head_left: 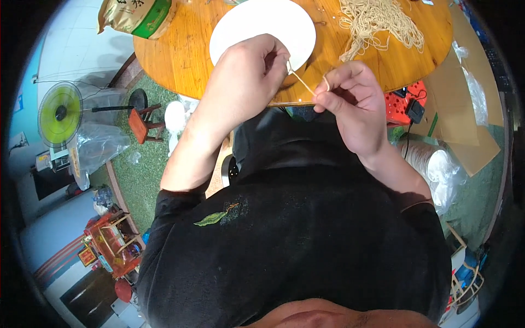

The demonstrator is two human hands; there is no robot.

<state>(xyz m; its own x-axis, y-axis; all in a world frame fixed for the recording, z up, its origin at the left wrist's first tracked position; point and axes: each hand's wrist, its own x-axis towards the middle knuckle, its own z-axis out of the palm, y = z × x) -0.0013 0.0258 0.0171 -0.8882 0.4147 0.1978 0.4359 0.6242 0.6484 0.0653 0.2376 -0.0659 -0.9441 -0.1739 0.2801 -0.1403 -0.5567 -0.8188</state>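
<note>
A thin tan cord runs taut between my two hands above the near edge of the round wooden table. My left hand pinches one part of it between thumb and forefinger, over the white round plate. In my right hand the cord is pinched between thumb and forefinger, and a short bit bends up over the fingertip. Whether a knot or loop lies in the fingertips is too small to tell. A loose heap of the same tan cord lies on the table beyond my right hand.
A bag with a green band stands at the table's far left. A red perforated plastic stool with black devices is below the right edge, near cardboard and plastic-wrapped white material. A green fan stands left.
</note>
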